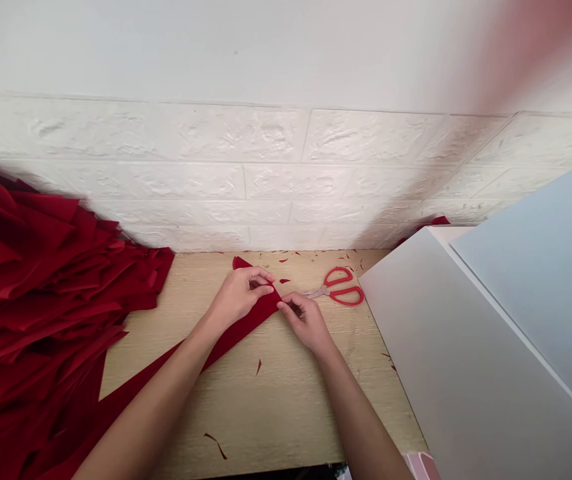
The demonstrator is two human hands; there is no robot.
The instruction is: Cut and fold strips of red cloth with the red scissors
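Observation:
A long strip of dark red fabric (239,337) runs across the table from the lower left, partly hidden under my left forearm. My left hand (241,293) pinches the upper edge of the strip near its end. At the lower corner of that end, my right hand (306,320) grips the fabric between thumb and fingers. Just beyond the right hand lie scissors (343,287) with red handles, their blade tips partly hidden behind that hand. Nothing holds the scissors.
A large heap of red fabric pieces (41,300) rises on the left. To the right stands a pale box-like object (476,347). Small red scraps (259,367) are scattered over the wooden table (286,413). A white brick-patterned wall (276,180) borders the back edge.

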